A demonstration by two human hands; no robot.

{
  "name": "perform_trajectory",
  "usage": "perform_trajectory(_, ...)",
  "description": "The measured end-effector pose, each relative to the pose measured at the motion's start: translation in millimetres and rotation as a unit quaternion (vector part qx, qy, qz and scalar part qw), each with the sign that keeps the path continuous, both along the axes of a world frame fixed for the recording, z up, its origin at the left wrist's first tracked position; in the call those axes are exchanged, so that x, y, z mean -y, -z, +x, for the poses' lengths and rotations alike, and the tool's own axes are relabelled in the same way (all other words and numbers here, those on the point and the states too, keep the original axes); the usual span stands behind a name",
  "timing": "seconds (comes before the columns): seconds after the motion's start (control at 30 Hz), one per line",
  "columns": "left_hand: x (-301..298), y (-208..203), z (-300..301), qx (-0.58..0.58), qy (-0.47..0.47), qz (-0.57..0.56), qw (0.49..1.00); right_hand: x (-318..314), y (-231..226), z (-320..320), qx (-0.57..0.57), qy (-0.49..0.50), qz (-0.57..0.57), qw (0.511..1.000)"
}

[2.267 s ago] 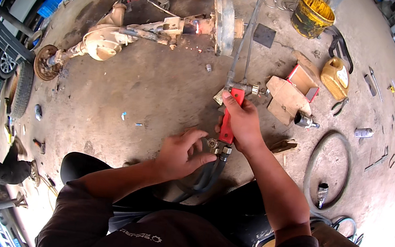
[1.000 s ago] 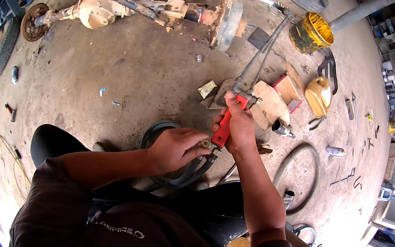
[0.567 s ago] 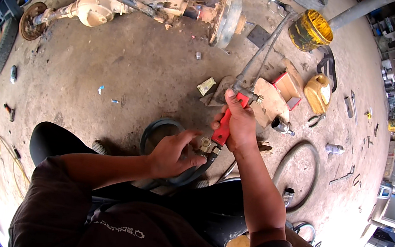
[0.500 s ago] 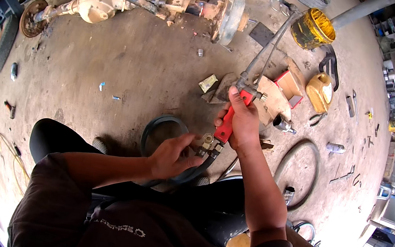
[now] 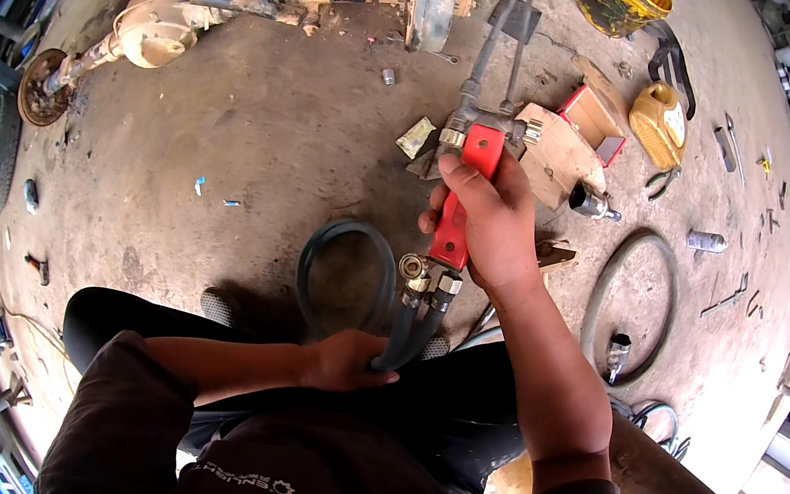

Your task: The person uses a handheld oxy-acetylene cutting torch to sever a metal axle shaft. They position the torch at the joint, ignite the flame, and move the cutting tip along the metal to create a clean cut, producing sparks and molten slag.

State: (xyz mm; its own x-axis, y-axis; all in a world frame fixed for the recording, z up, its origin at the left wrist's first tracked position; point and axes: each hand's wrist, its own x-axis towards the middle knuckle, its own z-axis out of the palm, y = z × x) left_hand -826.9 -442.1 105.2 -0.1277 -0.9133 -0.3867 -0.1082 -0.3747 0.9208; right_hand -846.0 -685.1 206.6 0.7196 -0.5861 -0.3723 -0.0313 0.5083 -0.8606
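The right hand (image 5: 488, 230) hides much of the one red-handled torch (image 5: 463, 191) its fingers grip, while left hand (image 5: 344, 359) fingers close around two dark hoses (image 5: 408, 335).

Right hand (image 5: 484, 224) is reaching forward from the lower right, forearm bare, dark sleeve pushed up to the elbow. Its grip is closing fully, fingers wrapping round and thumb lying along the top, pointing away from the body. Left hand (image 5: 347, 360) is sitting low and close to the torso, forearm crossing in from the left, fingers curling shut, knuckles facing up.
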Motion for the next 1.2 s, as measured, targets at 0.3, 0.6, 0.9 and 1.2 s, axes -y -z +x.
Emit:
perform_trajectory(0.3, 40, 5, -40, -0.029, -0.082, -0.159, 0.984, -2, -31, 13, -0.076, -0.038, -0.013, 0.996)
perform_trajectory(0.6, 117, -53, -62, -0.225, -0.154, -0.274, 0.922, 2, -126, 82, -0.271, -0.143, -0.324, 0.895)
perform_trajectory(0.9, 108, -137, 13, -0.372, -0.093, -0.392, 0.836, -66, -183, 208, -0.484, -0.172, -0.446, 0.733)
perform_trajectory(1.2, 10, -158, 245, 0.019, 0.128, -0.524, 0.842, -115, -179, 300, -0.603, -0.199, -0.415, 0.652)
